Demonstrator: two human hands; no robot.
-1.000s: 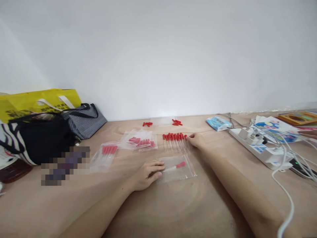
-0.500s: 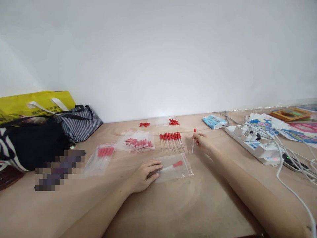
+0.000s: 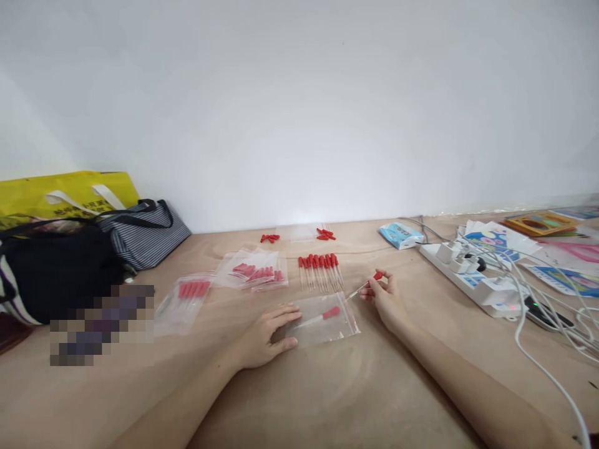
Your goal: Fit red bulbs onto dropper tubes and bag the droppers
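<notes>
A clear zip bag [image 3: 311, 333] lies flat before me with one red-bulbed dropper [image 3: 331, 312] inside. My left hand [image 3: 269, 337] rests on the bag's left end, fingers stretched and thumb apart. Between the fingertips of my right hand [image 3: 386, 299] is another dropper [image 3: 358, 291], pinched near its red bulb. It tilts, its thin tip pointing left at the bag's zip end; whether the tip is inside I cannot tell. Behind the bag stretches a row of several loose droppers [image 3: 321, 271].
Filled zip bags [image 3: 255, 274] overlap at centre left, with another filled bag [image 3: 187, 305] nearer. Loose red bulbs [image 3: 270, 238] lie at the back. A white power strip [image 3: 472, 280] with cables and a blue tissue pack [image 3: 400, 236] sit right. Bags [image 3: 145, 234] stand left.
My right hand has brought its dropper down and toward the bag, turning it from upright to slanted. My left hand stays on the bag. The view has shifted slightly.
</notes>
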